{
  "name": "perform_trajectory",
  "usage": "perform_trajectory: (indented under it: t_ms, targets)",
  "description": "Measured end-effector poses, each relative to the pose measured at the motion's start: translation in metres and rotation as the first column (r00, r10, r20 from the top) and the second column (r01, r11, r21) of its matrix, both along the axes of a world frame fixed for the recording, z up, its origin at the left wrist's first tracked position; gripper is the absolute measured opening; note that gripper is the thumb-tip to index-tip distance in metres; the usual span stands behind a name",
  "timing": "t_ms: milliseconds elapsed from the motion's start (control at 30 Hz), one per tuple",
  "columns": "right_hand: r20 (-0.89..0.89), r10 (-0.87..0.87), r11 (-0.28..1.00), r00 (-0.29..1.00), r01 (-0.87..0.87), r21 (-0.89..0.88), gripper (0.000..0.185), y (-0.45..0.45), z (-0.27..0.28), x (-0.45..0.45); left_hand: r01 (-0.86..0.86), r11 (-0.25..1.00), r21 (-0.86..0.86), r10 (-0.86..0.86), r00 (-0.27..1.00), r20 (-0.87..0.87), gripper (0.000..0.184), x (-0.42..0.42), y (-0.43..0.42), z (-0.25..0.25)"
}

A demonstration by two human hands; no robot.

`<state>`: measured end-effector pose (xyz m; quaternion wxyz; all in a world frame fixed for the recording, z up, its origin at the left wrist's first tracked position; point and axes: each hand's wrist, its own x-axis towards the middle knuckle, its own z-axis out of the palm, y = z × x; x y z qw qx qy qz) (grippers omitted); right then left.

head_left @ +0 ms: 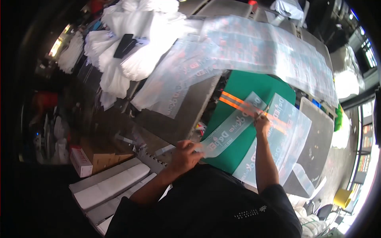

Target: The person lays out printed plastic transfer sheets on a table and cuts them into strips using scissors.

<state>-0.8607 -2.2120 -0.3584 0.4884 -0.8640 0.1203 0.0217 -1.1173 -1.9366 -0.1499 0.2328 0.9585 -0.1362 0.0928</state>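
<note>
My left hand (188,154) is closed at the near end of a narrow strip of translucent printed plastic film (226,137), its fingers slightly blurred. The strip runs slantwise away across a green board (238,85). My right hand (262,123) is closed near the strip's far end, around a small thin tool (266,111) whose kind I cannot make out. Beside it, on the right, a wider printed film sheet (291,139) overlaps the board. An orange striped band (234,100) crosses the board and passes by my right hand.
A long printed film sheet (258,43) spreads over the far tables, with another piece (178,71) to the left. White bundled sheets (147,35) are heaped at the back left, a black object (125,45) on them. Cardboard boxes (103,160) and white rolls (113,186) lie lower left.
</note>
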Motion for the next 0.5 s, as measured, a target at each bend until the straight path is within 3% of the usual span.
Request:
perform_trajectory:
  t_ms: [33,100,167,200,267,300,367,400,467,500]
  targets:
    - [-0.053,-0.006,0.997,0.999,0.01,0.076,0.043,0.01,0.02,-0.015,-0.157,0.987,0.02,0.157,0.988,-0.005,0.009,0.002,0.01,0.002]
    - [-0.126,-0.006,0.969,0.992,0.036,0.244,0.05,0.026,0.042,-0.048,-0.173,0.983,-0.059,0.173,0.985,0.001,0.008,0.015,0.041,0.0]
    - [-0.156,-0.049,0.929,0.987,0.103,0.354,0.054,0.043,0.056,-0.089,-0.173,0.955,-0.241,0.152,0.983,-0.105,0.009,0.026,0.069,0.005]
    - [-0.165,-0.095,0.917,0.982,0.151,0.37,0.056,0.055,0.064,-0.11,-0.174,0.952,-0.251,0.155,0.983,-0.093,0.009,0.032,0.079,0.012]
    - [-0.312,-0.078,0.845,0.947,0.229,0.483,0.058,0.073,0.073,-0.149,-0.101,0.895,-0.434,-0.005,0.972,-0.236,0.007,0.041,0.096,0.024]
    - [-0.376,-0.118,0.806,0.919,0.31,0.505,0.059,0.089,0.079,-0.164,-0.101,0.89,-0.445,-0.002,0.974,-0.224,0.007,0.043,0.102,0.023]
    - [-0.463,-0.121,0.7,0.878,0.406,0.587,0.062,0.11,0.082,-0.182,0.231,0.889,-0.396,-0.233,0.972,0.044,0.007,0.049,0.114,0.021]
    - [-0.454,-0.128,0.705,0.882,0.403,0.584,0.062,0.119,0.081,-0.182,0.237,0.885,-0.401,-0.235,0.97,0.055,0.007,0.049,0.118,0.025]
    - [-0.327,-0.133,0.382,0.936,0.352,0.854,0.061,0.14,0.083,-0.176,0.411,0.782,-0.469,-0.414,0.904,0.103,0.007,0.043,0.126,0.035]
    - [-0.231,-0.121,0.316,0.965,0.258,0.913,0.054,0.148,0.082,-0.168,0.434,0.769,-0.47,-0.442,0.891,0.1,0.007,0.041,0.134,0.036]
